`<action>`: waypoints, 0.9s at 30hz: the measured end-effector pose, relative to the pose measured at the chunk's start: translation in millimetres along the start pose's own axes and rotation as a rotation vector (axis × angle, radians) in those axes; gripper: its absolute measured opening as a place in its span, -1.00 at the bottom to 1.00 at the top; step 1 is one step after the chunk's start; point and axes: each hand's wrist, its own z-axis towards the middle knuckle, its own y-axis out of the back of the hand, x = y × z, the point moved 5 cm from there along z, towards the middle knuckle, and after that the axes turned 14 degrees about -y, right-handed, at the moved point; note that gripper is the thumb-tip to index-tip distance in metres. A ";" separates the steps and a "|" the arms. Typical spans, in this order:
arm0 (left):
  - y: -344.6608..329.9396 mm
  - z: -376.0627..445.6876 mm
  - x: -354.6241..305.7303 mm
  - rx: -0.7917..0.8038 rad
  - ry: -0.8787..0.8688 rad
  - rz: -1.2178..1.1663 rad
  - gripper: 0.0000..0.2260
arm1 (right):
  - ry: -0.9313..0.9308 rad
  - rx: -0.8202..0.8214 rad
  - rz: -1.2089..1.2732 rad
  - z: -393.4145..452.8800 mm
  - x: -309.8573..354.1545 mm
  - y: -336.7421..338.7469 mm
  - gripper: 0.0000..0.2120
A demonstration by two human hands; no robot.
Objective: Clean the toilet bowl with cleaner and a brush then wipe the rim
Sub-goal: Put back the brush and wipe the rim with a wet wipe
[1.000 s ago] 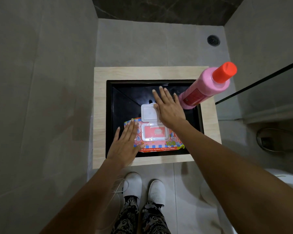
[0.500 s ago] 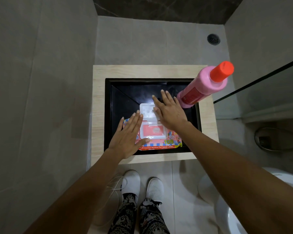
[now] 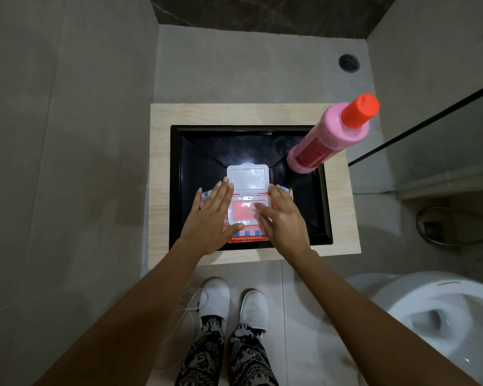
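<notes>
Two hands: both are on the wipe pack, which lies in the black tray set into the bench.
Pack: flat, its long axis running left to right across the near half of the tray; its white lid is flipped open toward the far side, so the pink opening faces up.
Right hand: fingers straight and loosely spread, fingertips lying right over the opening; whether they have hold of a wipe cannot be told, as that spot is blurred.
Left hand: flat and spread, pressing on the pack's left end, thumb along the near edge of the opening's frame.
Nearer hand: the right one, already at the opening; the wipe would come out upward and toward the person, I judge, while the left hand holds the pack down.
Bottle: pink with an orange cap, standing at the tray's far right corner, apart from both hands.
Toilet: at the person's right, low in view, bowl open, well apart from the bench.
Step, as I judge it: getting a wipe for the rim.
Brush: none in view.
</notes>
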 end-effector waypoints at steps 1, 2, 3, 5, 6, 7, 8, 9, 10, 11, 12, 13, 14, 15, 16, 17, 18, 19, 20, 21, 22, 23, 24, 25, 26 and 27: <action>1.2 0.5 -1.4 -0.019 0.001 0.003 -0.16 | -0.015 -0.007 0.013 0.5 1.1 -0.6 -0.86; 2.2 1.1 -2.2 -0.034 0.003 0.005 -0.17 | -0.024 -0.015 0.022 0.9 2.1 -1.2 -0.88; 4.0 1.7 -2.9 -0.045 0.007 0.006 -0.17 | -0.030 -0.023 0.027 1.9 3.5 -1.3 -0.91; 6.1 2.6 -2.7 -0.042 0.020 0.009 -0.16 | -0.041 -0.035 0.028 5.0 5.5 -0.7 -0.91; 6.3 2.5 -2.6 -0.033 0.027 0.012 -0.15 | -0.046 -0.035 0.029 6.5 6.3 -0.6 -0.90; 6.6 2.7 -3.1 -0.028 0.031 0.017 -0.15 | -0.047 -0.034 0.033 7.3 7.0 -0.7 -0.89; 6.4 2.6 -3.6 -0.024 0.033 0.022 -0.16 | -0.042 -0.034 0.038 8.1 7.4 -1.2 -0.87; 6.1 3.0 -4.3 -0.019 0.037 0.022 -0.16 | -0.033 -0.037 0.041 8.5 7.6 -1.3 -0.87; 5.3 3.6 -4.7 -0.009 0.042 0.018 -0.16 | -0.024 -0.040 0.043 8.4 7.4 -1.2 -0.87; 4.7 4.5 -4.9 0.002 0.048 0.013 -0.17 | -0.016 -0.045 0.050 7.9 6.7 -1.1 -0.88; 3.8 5.2 -4.6 0.012 0.055 0.011 -0.17 | -0.008 -0.058 0.060 6.6 5.8 0.1 -0.89; 3.5 6.0 -4.2 0.020 0.060 0.011 -0.17 | -0.003 -0.074 0.068 5.4 5.2 1.4 -0.91; 2.8 6.6 -3.9 0.026 0.063 0.013 -0.17 | 0.000 -0.092 0.067 4.2 4.9 3.4 -0.92; 2.8 7.2 -3.8 0.030 0.062 0.012 -0.17 | 0.003 -0.104 0.062 2.7 5.7 5.2 -0.92; 2.7 7.7 -4.0 0.032 0.062 0.011 -0.17 | 0.011 -0.113 0.057 1.3 7.0 7.0 -0.91; 2.3 8.3 -4.3 0.034 0.062 0.009 -0.17 | 0.018 -0.120 0.056 -0.2 8.9 8.8 -0.91; 2.4 9.0 -4.7 0.039 0.063 0.007 -0.17 | 0.025 -0.126 0.055 -1.0 10.4 10.8 -0.90; 2.8 10.1 -5.2 0.045 0.063 0.005 -0.17 | 0.029 -0.134 0.057 -1.3 12.0 14.4 -0.89; 3.2 11.0 -5.5 0.052 0.062 0.002 -0.17 | 0.031 -0.147 0.063 -1.0 12.8 18.7 -0.88; 3.9 11.8 -5.6 0.058 0.062 -0.003 -0.17 | 0.032 -0.166 0.072 -0.4 13.4 23.9 -0.88; 4.3 12.4 -5.7 0.064 0.061 -0.008 -0.17 | 0.033 -0.187 0.083 0.0 13.9 30.0 -0.89; 4.8 12.8 -5.6 0.068 0.061 -0.010 -0.17 | 0.034 -0.204 0.091 0.9 14.8 35.4 -0.89; 4.7 13.1 -5.3 0.072 0.060 -0.008 -0.17 | 0.038 -0.222 0.095 2.1 16.2 41.4 -0.88; 4.9 13.2 -5.4 0.074 0.062 0.000 -0.18 | 0.041 -0.241 0.100 3.7 17.3 46.9 -0.86; 4.9 13.3 -5.9 0.073 0.064 0.012 -0.18 | 0.037 -0.263 0.108 5.8 17.7 53.1 -0.85; 5.1 13.3 -6.6 0.068 0.065 0.025 -0.19 | 0.024 -0.288 0.123 8.5 17.8 59.9 -0.84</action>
